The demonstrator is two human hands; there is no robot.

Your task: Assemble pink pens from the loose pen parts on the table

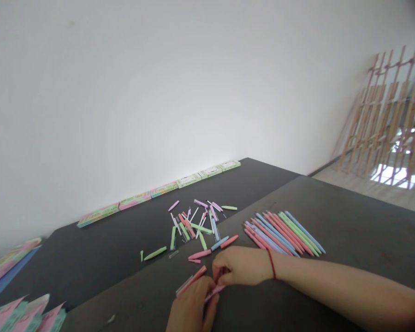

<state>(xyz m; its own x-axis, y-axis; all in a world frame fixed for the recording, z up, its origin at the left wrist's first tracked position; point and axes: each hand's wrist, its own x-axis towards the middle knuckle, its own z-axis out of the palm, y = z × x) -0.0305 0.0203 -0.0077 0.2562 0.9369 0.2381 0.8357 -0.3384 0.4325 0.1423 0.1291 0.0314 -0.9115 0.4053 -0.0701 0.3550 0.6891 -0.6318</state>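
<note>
My left hand [192, 305] and my right hand [242, 266] meet at the front of the table, both closed on a light pink pen piece [213, 292]. The fingers cover much of it. Just beyond my left hand lies a coral pen barrel [195, 278] with a clear part beside it. Close past my hands rest a pink pen piece [199, 254], a blue one [219, 243] and a coral one [229, 241]. Farther back is a loose pile of green, purple, coral and blue pen parts [203, 228] with thin white refills.
Right of the pile, several pastel pens [286, 234] lie side by side. A row of flat pastel boxes [163, 189] runs along the wall. Pink and green packets [29, 316] lie at the lower left. A wooden rack [390, 115] leans at the far right.
</note>
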